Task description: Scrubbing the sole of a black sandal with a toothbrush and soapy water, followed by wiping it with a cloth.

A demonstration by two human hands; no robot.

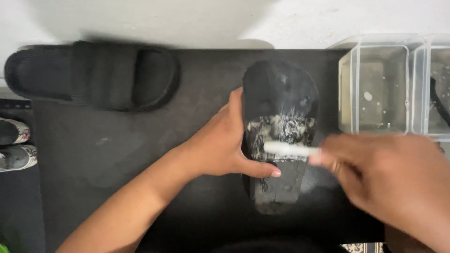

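Note:
A black slide sandal (280, 89) lies sole-up on a black mat (140, 154), with whitish foam smeared across the middle of its sole. My left hand (225, 140) grips the sandal's left edge, thumb pressed onto the sole. My right hand (389, 178), blurred by motion, holds a white brush (290, 149) laid across the foamy patch. The second black sandal (93, 75) rests strap-up at the mat's far left.
Two clear plastic tubs (375, 89) holding cloudy water stand at the right edge of the mat. A pair of patterned shoes (16, 145) sits off the mat at the left. A pale floor lies beyond the mat.

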